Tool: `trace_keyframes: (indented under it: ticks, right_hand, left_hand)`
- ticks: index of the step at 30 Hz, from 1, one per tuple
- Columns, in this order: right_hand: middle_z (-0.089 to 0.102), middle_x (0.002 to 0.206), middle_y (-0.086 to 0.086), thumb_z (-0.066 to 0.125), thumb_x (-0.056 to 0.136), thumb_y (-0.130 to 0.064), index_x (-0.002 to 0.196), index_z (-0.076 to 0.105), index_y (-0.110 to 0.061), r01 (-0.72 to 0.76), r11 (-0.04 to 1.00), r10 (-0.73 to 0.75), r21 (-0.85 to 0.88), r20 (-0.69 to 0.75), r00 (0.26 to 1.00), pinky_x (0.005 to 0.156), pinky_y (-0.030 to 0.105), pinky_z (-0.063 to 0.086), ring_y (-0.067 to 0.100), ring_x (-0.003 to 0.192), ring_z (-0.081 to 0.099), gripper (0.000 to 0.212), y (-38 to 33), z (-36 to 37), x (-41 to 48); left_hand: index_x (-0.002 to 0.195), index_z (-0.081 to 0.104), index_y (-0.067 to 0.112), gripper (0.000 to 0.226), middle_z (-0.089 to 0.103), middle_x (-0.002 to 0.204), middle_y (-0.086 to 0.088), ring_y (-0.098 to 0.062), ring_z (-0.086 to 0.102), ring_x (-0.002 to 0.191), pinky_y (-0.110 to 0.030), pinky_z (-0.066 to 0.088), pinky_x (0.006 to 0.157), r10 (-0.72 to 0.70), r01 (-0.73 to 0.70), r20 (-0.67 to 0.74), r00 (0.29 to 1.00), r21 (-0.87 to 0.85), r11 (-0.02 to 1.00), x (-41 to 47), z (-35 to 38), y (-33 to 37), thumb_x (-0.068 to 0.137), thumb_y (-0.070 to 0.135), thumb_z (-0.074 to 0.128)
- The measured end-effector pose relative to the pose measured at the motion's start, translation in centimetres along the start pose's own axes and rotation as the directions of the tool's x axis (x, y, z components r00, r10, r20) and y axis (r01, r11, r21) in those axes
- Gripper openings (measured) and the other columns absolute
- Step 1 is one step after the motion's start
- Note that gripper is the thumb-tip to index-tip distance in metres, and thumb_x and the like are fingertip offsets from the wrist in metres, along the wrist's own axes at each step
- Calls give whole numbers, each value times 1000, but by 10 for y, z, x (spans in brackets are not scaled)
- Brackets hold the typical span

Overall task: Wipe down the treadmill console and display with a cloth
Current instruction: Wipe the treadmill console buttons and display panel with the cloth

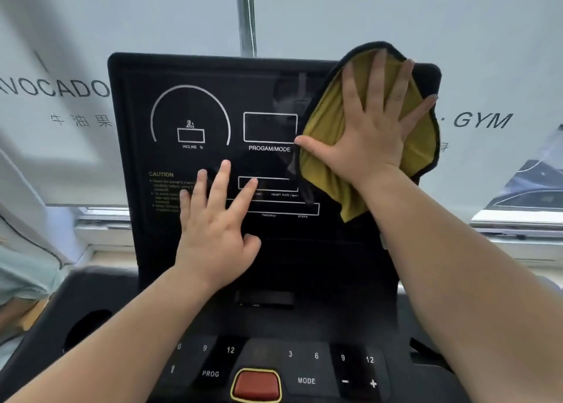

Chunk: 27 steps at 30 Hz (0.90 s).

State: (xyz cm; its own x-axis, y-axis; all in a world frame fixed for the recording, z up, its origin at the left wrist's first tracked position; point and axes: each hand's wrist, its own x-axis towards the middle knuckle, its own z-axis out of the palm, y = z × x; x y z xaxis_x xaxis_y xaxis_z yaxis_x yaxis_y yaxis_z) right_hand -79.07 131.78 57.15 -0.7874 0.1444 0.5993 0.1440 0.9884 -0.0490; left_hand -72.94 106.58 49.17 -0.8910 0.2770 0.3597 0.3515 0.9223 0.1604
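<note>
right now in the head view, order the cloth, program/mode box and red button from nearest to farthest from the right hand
1. cloth, flat under the right hand, upper right
2. program/mode box, just left of the thumb
3. red button, far below, bottom centre

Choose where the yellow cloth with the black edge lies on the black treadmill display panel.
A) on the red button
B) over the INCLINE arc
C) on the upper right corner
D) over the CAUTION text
C: the right hand, fingers spread, presses the yellow cloth with the black edge flat against the upper right corner of the black treadmill display panel.
</note>
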Motion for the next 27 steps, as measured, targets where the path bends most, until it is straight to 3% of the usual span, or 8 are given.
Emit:
trace_keyframes:
  ticks: [5, 11, 15, 19, 23, 25, 27]
  right_hand:
    - [-9, 173, 11, 25, 67, -106, 164, 4, -38, 289, 954, -283, -83, 77, 956, 110, 84, -1, 49, 155, -12, 120, -22, 18, -42]
    - [13, 172, 7, 40, 80, -93, 162, 22, -41, 514, 850, -508, -111, 86, 857, 112, 84, 3, 46, 157, 6, 99, 24, 58, -132]
    - [8, 172, 8, 37, 76, -98, 162, 19, -40, 476, 862, -471, -175, 70, 879, 112, 83, 5, 47, 157, 4, 105, 60, 45, -104]
    - [1, 174, 11, 35, 73, -98, 163, 17, -37, 269, 951, -271, -151, 8, 963, 114, 81, 1, 47, 157, -4, 111, 59, 17, -40]
    - [-9, 173, 10, 35, 73, -99, 164, 3, -35, 126, 988, -128, -87, -14, 992, 117, 78, -2, 45, 157, -10, 116, 29, -2, 7]
    - [-8, 173, 9, 34, 75, -97, 165, 1, -32, 142, 989, -144, -51, -30, 989, 118, 75, -4, 44, 157, -9, 116, 13, 0, 10]
    - [-5, 174, 8, 35, 78, -95, 165, 3, -31, 253, 965, -255, -66, -27, 967, 120, 73, -5, 43, 158, -6, 114, 3, 7, 0]
  left_hand:
    - [158, 24, 37, 93, 0, 171, -4, -38, -2, 155, -68, 12, 120, -21, 20, 29, 999, 1, 1000, 19, -5, 8, 77, 36, 69]
    - [158, 24, 33, 95, 2, 170, -8, -40, -3, 155, -70, 25, 115, -6, 6, 17, 1000, -30, 1000, 20, 6, 8, 75, 35, 71]
    - [157, 27, 33, 91, 7, 170, -8, -40, 0, 154, -69, 32, 112, 0, 0, 0, 1000, -45, 999, 20, 5, 5, 76, 38, 70]
    - [157, 26, 35, 91, 8, 170, -7, -39, 1, 154, -68, 36, 110, 13, -13, -4, 1000, -53, 998, 19, 5, 2, 76, 38, 70]
    - [157, 26, 34, 90, 7, 170, -8, -40, 1, 154, -68, 33, 112, 26, -25, 5, 1000, -52, 998, 20, 3, 2, 77, 42, 67]
    - [157, 28, 34, 89, 9, 170, -8, -41, 2, 154, -68, 33, 112, 27, -26, 4, 1000, -57, 998, 20, 3, 1, 77, 44, 64]
    - [156, 30, 33, 87, 11, 169, -9, -41, 4, 153, -68, 34, 111, 22, -23, -7, 1000, -56, 998, 21, 3, 1, 75, 46, 60]
